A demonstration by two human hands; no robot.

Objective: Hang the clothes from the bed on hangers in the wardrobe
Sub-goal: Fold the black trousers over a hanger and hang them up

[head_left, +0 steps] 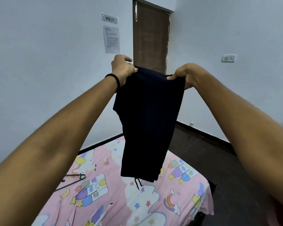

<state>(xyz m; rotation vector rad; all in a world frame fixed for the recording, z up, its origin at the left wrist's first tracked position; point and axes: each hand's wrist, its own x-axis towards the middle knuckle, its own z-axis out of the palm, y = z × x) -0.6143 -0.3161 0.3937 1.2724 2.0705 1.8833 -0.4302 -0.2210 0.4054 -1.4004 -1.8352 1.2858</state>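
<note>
Both hands (153, 74) on dark trousers (147, 121) (perhaps folded)

The single head view looks forward and slightly down, close over a bed (114, 201) toward a corner door (151, 38).

Dark navy trousers (147, 121) hanging folded

A bed (194, 181) fills the lower middle of the view, covered by a pink sheet (114, 207) printed with rainbows, stars, clouds and cartoon castles. The sheet's right edge hangs ragged over the side of the dark bed frame (211, 186). Near the bed's left side a dark hanger (72, 181) lies flat on the sheet, its metal hook end pointing toward the middle of the bed. The bed stands on a dark floor (219, 157), close to the white wall on its left.
</note>
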